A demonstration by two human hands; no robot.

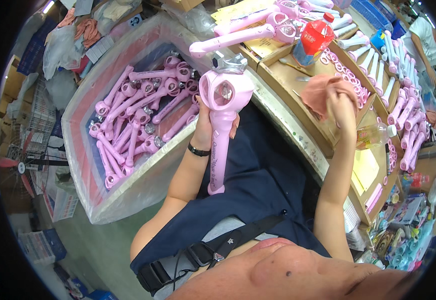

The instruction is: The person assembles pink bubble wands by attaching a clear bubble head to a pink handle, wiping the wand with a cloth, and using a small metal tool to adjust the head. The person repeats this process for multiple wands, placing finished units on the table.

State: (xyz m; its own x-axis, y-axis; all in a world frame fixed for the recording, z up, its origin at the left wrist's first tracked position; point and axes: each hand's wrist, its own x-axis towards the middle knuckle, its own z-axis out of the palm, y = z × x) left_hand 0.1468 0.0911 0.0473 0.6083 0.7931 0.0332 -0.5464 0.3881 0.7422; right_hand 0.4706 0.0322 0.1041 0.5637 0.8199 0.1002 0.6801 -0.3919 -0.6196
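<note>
My left hand [204,128] is wrapped round the neck of a pink toy wand [221,145]. The wand has a round open head with a clear faceted gem inside and a silver crown on top; its handle, with dark lettering, points down toward my lap. Over the wooden tray, my right hand [342,106] is closed on a salmon-coloured cloth [323,95], which hangs bunched from the fingers. To the left of my left hand, many similar pink wands [140,107] lie piled in a plastic-lined bin.
The lined bin [133,212] stands close at my left. On the workbench are a wooden tray [283,87], a red-labelled bottle [314,40], a clear bottle [373,135], pink rings [345,75], yellow paper [365,170] and more wands. Another person [425,45] is at the far right.
</note>
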